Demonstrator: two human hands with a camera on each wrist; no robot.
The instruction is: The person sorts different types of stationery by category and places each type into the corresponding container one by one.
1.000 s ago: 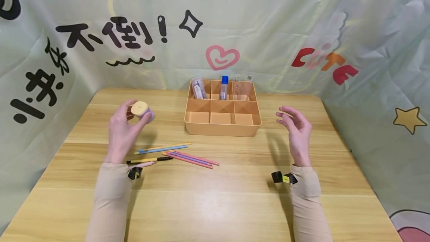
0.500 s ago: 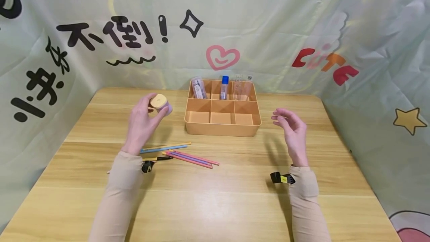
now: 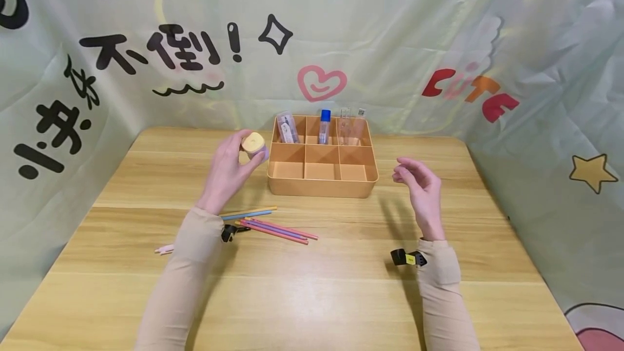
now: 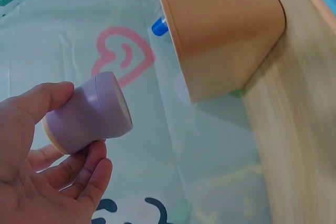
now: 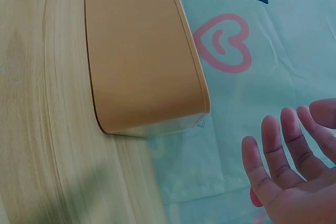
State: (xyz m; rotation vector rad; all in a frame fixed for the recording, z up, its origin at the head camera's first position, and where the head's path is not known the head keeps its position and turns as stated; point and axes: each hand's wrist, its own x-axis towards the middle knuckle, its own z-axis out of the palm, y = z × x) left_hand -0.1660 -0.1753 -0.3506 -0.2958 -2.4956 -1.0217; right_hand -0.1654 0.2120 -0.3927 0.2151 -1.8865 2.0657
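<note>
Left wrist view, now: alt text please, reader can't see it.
The person's left hand grips a small purple cylinder, tilted, with a cream-coloured end, between thumb and fingers. Toward the upper right are a tan box, a blue cap showing past its edge, and a wooden table. Behind hangs pale green cloth with a pink heart.

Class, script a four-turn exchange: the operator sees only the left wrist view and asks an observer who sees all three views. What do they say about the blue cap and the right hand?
Operator: My left wrist view shows the left hand gripping a lilac container, and a blue cap showing past the box. What is that cap on?
Observer: The head view shows it on a tube in the middle of the box's back row.
Operator: And what does the right hand hold?
Observer: Nothing.
</note>
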